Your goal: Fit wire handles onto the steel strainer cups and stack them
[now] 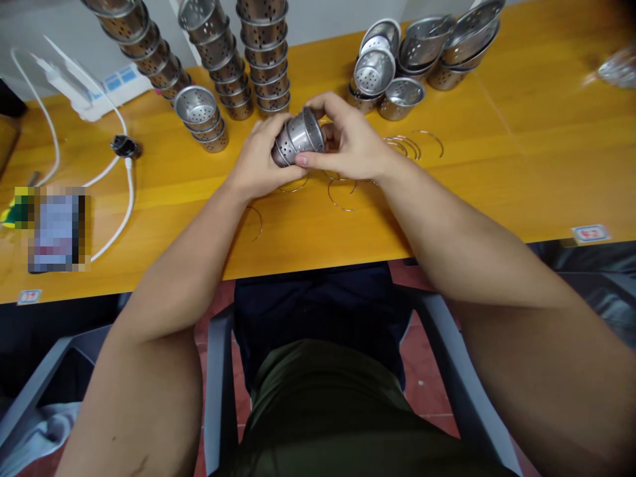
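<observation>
A small perforated steel cup (298, 138) lies on its side between both my hands, just above the yellow wooden table (521, 165). My left hand (258, 162) grips its left end with curled fingers. My right hand (350, 139) wraps round its right end, thumb along the front. Thin wire rings (342, 195) lie on the table under and beside my hands, with more wire rings (412, 142) to the right.
Tall leaning stacks of the same cups (258, 59) stand at the back, a short stack (199, 116) to the left, and loose cups and bowls (412, 59) at the back right. A white cable and plug (124, 149) lie at left. A blurred box (57, 228) sits near the left edge.
</observation>
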`<state>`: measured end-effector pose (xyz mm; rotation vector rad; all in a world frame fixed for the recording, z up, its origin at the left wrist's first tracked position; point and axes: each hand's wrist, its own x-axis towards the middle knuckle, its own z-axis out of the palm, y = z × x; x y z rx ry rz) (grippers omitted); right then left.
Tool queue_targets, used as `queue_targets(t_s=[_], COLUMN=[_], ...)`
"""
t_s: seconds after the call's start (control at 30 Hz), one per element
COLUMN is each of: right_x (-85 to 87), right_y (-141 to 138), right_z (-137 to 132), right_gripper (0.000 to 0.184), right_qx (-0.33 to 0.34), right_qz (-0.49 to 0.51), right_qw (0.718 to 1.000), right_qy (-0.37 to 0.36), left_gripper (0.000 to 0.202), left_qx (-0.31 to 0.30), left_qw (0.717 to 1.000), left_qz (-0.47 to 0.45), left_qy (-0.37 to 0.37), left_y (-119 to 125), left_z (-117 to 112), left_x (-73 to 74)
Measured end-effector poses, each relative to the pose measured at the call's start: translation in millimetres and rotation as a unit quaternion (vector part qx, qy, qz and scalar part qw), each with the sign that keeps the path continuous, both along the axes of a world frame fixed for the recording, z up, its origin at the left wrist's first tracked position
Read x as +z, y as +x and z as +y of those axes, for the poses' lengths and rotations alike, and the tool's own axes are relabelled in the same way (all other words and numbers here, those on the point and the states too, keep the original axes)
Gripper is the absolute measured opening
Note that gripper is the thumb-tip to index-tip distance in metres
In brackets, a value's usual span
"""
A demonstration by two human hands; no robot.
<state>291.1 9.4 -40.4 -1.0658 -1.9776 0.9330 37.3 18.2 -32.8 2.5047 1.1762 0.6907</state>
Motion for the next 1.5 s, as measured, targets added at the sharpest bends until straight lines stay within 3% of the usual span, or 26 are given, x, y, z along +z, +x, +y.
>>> queue_targets(t_s=[0.2, 0.3, 0.4, 0.5, 0.6, 0.73, 0.83, 0.9, 1.0, 1.13, 1.33, 1.43, 1.5], right_x=[4.8, 9.9, 13.4, 15.2, 15.5, 11.8, 8.7, 9.3, 16.8, 28.9, 21.2, 16.1, 18.3], right_y=[5.9, 10.6, 20.0, 29.0, 29.5, 16.7, 7.0, 4.5, 9.6, 28.8, 29.9, 15.8, 8.3], right_z=[-3.3, -6.3, -5.6, -4.4, -6.1, -12.6, -18.1, -20.4, -19.4, -10.6, 0.0, -2.0, -6.1], right_gripper=[0.098, 0.083, 0.071, 0.075, 0.084, 0.077, 0.078, 0.084, 0.08, 0.055, 0.033, 0.021, 0.016], right_qx=[-0.024, -0.019, 0.018, 0.076, 0.175, 0.256, 0.278, 0.285, 0.245, 0.063, 0.001, -0.038, -0.062], right_qz=[0.013, 0.045, 0.071, 0.012, -0.088, -0.136, -0.179, -0.19, -0.162, -0.175, -0.294, -0.378, -0.436], right_qw=[1.0, 0.998, 0.994, 0.997, 0.979, 0.957, 0.943, 0.939, 0.954, 0.981, 0.956, 0.925, 0.898], right_qy=[0.0, 0.042, 0.079, 0.004, -0.064, -0.008, 0.032, 0.046, 0.065, 0.051, 0.002, 0.011, 0.016], left_gripper=[0.075, 0.074, 0.072, 0.077, 0.089, 0.085, 0.076, 0.082, 0.089, 0.08, 0.096, 0.099, 0.087], left_qx=[-0.015, 0.017, 0.047, 0.057, 0.052, 0.035, 0.034, 0.023, 0.021, -0.002, -0.015, 0.0, 0.003], left_qw=[0.999, 0.999, 0.997, 0.984, 0.956, 0.936, 0.938, 0.937, 0.924, 0.907, 0.928, 0.932, 0.932], left_qz=[-0.001, -0.011, -0.045, -0.147, -0.268, -0.331, -0.328, -0.333, -0.379, -0.417, -0.371, -0.363, -0.361], left_qy=[-0.044, -0.039, -0.05, -0.079, -0.108, -0.11, -0.101, -0.104, -0.036, 0.056, 0.039, 0.017, 0.02], left_y=[-0.3, -6.5, -16.1, -25.9, -31.5, -31.7, -31.0, -30.9, -29.9, -27.1, -27.7, -26.5, -24.0], left_z=[2.4, 4.6, 12.0, 29.5, 52.2, 71.7, 76.8, 77.5, 74.0, 68.4, 77.9, 74.2, 67.0], left_x=[-1.8, -1.9, -4.5, -17.5, -37.2, -55.8, -60.0, -59.1, -54.0, -49.5, -57.2, -55.0, -50.7])
